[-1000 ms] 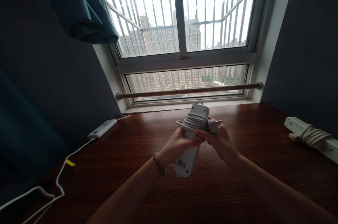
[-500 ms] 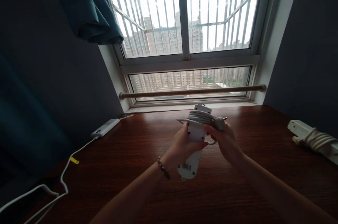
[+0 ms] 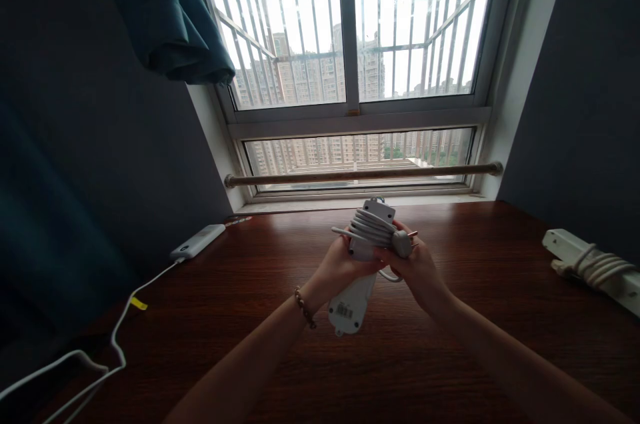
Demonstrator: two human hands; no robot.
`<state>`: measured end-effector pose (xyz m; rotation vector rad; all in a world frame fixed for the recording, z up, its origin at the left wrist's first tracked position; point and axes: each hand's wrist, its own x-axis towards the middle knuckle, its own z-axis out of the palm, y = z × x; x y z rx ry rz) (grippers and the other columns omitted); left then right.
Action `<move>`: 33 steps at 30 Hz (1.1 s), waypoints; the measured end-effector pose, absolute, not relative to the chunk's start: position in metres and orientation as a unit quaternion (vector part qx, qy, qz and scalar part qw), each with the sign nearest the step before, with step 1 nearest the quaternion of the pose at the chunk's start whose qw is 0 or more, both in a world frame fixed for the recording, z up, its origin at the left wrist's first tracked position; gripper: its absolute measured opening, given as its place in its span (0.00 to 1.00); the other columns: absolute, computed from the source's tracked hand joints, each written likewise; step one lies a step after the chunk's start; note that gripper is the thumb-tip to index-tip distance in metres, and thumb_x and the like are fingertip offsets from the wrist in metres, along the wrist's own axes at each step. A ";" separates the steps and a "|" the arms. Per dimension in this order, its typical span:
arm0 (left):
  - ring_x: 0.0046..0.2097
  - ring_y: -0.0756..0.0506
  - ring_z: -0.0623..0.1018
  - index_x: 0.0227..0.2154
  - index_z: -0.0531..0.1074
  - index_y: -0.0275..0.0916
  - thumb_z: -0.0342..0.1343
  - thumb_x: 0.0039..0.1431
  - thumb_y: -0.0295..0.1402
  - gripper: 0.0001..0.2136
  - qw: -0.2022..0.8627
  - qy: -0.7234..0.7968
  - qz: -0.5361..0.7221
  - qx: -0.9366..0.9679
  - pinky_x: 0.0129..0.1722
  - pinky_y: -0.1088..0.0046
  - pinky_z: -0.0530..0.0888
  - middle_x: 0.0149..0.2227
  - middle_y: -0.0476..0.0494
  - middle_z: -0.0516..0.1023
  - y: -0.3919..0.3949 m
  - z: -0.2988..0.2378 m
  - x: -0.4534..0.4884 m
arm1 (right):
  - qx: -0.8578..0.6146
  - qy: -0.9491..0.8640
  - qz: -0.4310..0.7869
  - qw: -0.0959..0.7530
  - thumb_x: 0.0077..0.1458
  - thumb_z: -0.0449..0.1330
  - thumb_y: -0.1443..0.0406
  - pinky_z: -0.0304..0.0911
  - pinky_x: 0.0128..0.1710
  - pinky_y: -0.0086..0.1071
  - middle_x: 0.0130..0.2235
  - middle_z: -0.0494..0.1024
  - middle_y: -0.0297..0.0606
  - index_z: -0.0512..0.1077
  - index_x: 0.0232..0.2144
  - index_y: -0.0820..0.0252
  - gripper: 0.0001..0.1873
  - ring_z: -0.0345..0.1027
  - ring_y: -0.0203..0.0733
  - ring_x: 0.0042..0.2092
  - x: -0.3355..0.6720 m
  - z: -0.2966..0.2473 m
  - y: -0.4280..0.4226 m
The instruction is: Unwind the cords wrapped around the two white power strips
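I hold a white power strip (image 3: 351, 301) upright above a dark wooden table (image 3: 280, 371). Its grey-white cord (image 3: 371, 227) is wound in several loops round the upper end. My left hand (image 3: 339, 267) is closed round the strip's middle, a bead bracelet on that wrist. My right hand (image 3: 416, 267) grips the plug (image 3: 403, 243) against the coils, prongs pointing right. A short loop of cord hangs between my two hands.
A second white power strip (image 3: 595, 267) with a wound cord lies at the table's right edge. At the far left lies a white power bank (image 3: 196, 241) with a white cable (image 3: 113, 337) trailing toward me. A barred window and a rail (image 3: 360, 175) stand behind.
The strip's upper end tilted slightly left and the plug moved down against the coils. A small cord loop now hangs between my hands. My view barely shifted.
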<state>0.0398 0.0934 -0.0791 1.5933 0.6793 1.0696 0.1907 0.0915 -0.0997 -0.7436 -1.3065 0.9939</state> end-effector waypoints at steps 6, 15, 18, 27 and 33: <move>0.35 0.49 0.73 0.44 0.67 0.33 0.66 0.41 0.31 0.24 0.546 0.291 0.425 0.661 0.34 0.75 0.69 0.37 0.45 0.75 0.089 -0.073 0.035 | -0.349 -0.573 0.416 0.614 0.40 0.67 0.63 0.53 0.20 0.22 0.24 0.66 0.28 0.64 0.50 0.66 0.34 0.52 0.27 0.21 0.198 -0.090 0.087; 0.45 0.45 0.72 0.43 0.69 0.33 0.67 0.38 0.28 0.25 0.564 0.251 0.415 0.668 0.46 0.71 0.68 0.44 0.41 0.74 0.089 -0.069 0.037 | -0.410 -0.649 0.195 0.610 0.35 0.67 0.67 0.61 0.30 0.24 0.33 0.73 0.34 0.67 0.46 0.66 0.32 0.66 0.34 0.30 0.199 -0.091 0.072; 0.43 0.46 0.72 0.43 0.68 0.33 0.67 0.39 0.28 0.25 0.558 0.264 0.418 0.667 0.45 0.72 0.68 0.43 0.42 0.74 0.086 -0.070 0.037 | -0.410 -0.639 0.222 0.611 0.37 0.66 0.67 0.61 0.31 0.24 0.34 0.73 0.34 0.67 0.47 0.64 0.31 0.66 0.35 0.31 0.197 -0.090 0.072; 0.37 0.50 0.68 0.45 0.65 0.37 0.67 0.40 0.31 0.27 0.553 0.289 0.383 0.681 0.35 0.77 0.67 0.38 0.47 0.71 0.080 -0.063 0.031 | -0.387 -0.604 0.325 0.616 0.37 0.67 0.66 0.55 0.21 0.24 0.25 0.68 0.30 0.68 0.45 0.64 0.28 0.56 0.30 0.22 0.205 -0.083 0.080; 0.38 0.48 0.67 0.47 0.63 0.35 0.66 0.39 0.33 0.30 0.531 0.339 0.324 0.706 0.35 0.75 0.66 0.41 0.45 0.69 0.078 -0.050 0.023 | -0.392 -0.598 0.304 0.629 0.37 0.69 0.62 0.53 0.21 0.24 0.24 0.65 0.31 0.70 0.38 0.63 0.23 0.54 0.30 0.23 0.208 -0.087 0.083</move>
